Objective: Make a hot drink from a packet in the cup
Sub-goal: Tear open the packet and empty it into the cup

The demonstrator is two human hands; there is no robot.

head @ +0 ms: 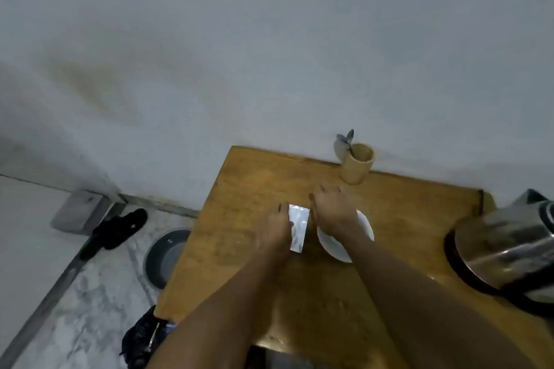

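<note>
Two hands (pixel 277 231), one silver packet (pixel 299 226), one white cup (pixel 344 241), one wooden holder (pixel 358 163), one steel kettle (pixel 506 246), one table (pixel 245 219)

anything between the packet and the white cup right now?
Only the right hand, which lies over the white cup and hides most of its mouth. The packet sits just left of it on the table, at the left hand.

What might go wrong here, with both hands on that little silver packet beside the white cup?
The right forearm crosses directly above the white cup, so a sudden jerk while tearing the packet might knock it. The packet is held beside the cup, so powder could spill onto the table. The steel kettle stands near the right elbow.
</note>
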